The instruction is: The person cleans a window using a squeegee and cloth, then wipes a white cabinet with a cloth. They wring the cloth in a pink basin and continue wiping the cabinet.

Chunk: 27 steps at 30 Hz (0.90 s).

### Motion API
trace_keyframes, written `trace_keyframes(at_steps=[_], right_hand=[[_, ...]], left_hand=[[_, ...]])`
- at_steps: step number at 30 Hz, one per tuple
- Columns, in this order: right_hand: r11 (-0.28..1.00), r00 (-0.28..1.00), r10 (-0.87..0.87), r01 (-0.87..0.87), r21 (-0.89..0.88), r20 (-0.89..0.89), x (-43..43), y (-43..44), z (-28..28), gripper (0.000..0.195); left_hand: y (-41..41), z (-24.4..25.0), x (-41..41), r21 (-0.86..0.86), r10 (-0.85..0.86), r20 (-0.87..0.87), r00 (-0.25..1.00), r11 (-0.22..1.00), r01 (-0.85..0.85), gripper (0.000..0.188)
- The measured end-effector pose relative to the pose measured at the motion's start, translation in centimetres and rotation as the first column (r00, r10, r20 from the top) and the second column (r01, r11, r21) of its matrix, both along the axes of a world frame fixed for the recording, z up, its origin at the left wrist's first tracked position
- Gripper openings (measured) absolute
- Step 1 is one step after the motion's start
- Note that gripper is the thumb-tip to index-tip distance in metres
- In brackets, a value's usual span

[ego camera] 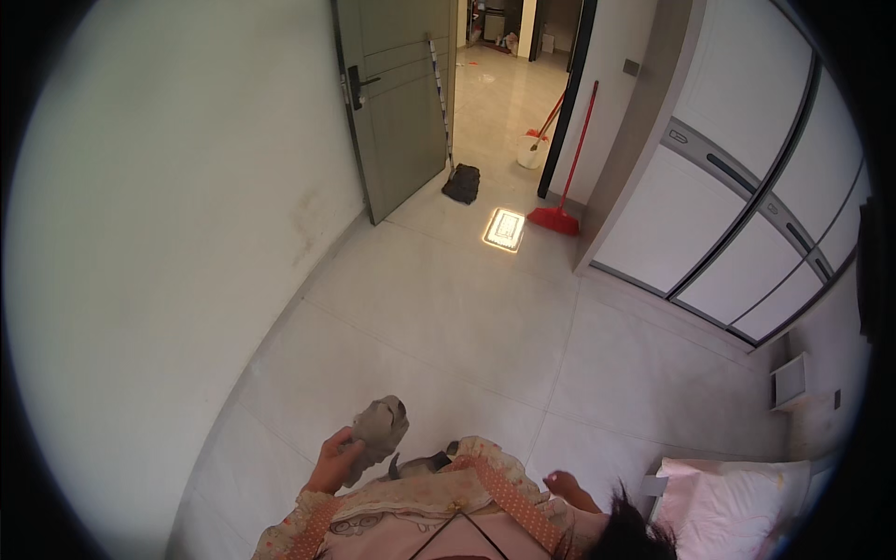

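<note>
My left hand [337,458] is at the lower left, with its fingers and thumb closed on a crumpled grey cloth [380,428] that hangs over the tiled floor. At the lower right, my right hand [561,483] is beside my body; its fingers look curled and nothing shows in it, though it is too small to be sure. Between the hands is the ruffled, dotted edge of a patterned apron [420,490].
A green-grey door [402,105] stands open, with a dark mop [462,184] by it. A red broom [554,220] leans near the doorway, a white bucket [532,152] beyond. At right are a sliding-door wardrobe [665,210] and a pink-white pillow [721,504].
</note>
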State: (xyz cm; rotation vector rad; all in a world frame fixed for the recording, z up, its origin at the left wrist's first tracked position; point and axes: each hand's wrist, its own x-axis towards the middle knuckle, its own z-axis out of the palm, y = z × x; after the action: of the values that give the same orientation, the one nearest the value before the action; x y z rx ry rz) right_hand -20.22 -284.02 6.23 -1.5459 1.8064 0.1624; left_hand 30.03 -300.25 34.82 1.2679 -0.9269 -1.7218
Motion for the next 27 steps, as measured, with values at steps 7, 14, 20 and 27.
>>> trace_keyframes(at_steps=[7, 14, 20, 27], right_hand=[[0.902, 0.466, -0.304, 0.421, 0.094, 0.831, 8.6, -31.1, 13.1, 0.055], [0.939, 0.415, 0.343, -0.176, -0.295, 0.843, 20.5, -52.1, 24.4, 0.073], [0.940, 0.405, 0.317, -0.019, -0.339, 0.857, 21.0, -62.9, 23.2, 0.084], [0.830, 0.663, 0.205, 0.273, -0.487, 0.720, 15.5, -76.2, 26.0, 0.061]], left_hand=[[-12.9, 0.3, -5.5, -0.104, -0.193, 0.355, 0.915, 0.964, 0.244, 0.018], [-31.2, 0.5, -7.4, -0.564, -0.043, 0.537, 0.842, 0.724, 0.397, 0.017], [-48.5, -1.4, -10.5, -0.490, -0.060, 0.329, 0.942, 0.842, 0.225, 0.035], [-64.2, -0.3, -19.9, -0.653, -0.177, 0.415, 0.893, 0.625, 0.427, 0.045]])
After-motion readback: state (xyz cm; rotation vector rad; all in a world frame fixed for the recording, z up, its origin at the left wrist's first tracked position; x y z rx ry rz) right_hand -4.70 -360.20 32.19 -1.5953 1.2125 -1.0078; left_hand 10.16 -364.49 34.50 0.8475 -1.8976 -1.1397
